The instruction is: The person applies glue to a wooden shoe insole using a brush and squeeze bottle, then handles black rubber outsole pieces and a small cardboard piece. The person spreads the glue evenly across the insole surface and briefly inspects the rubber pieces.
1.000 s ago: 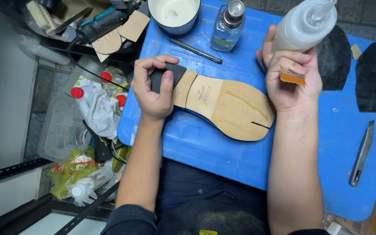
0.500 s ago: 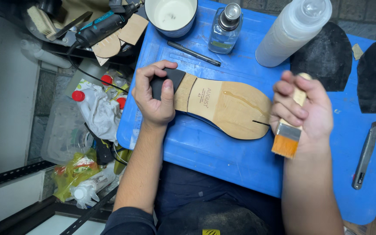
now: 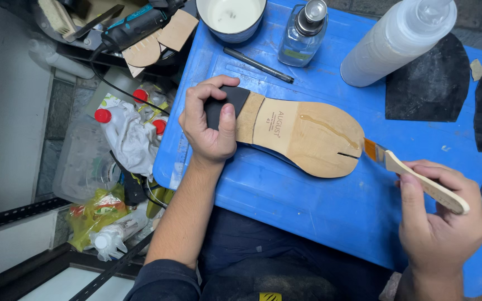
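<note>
A tan leather shoe sole [image 3: 302,136] lies flat on a blue work board [image 3: 319,206], its dark heel end pointing left and a thin glistening line of glue running across the forepart. The left hand [image 3: 210,125] is clamped over the black heel [image 3: 227,103], thumb on top, pinning the sole down. The right hand [image 3: 442,223] is wrapped around the pale wooden handle of a flat brush [image 3: 414,175], whose orange bristles sit at the toe edge beside a short slit. By the look of it, the glue has been laid and spreading is about to start; that calls for a steady sweep across the bead while the heel is held firm. Behind the sole stand a white squeeze bottle [image 3: 397,42], a small glass bottle [image 3: 302,33], a white bowl [image 3: 231,19] and a pen [image 3: 258,65]; dark rubber pieces [image 3: 428,83] lie to the right.
</note>
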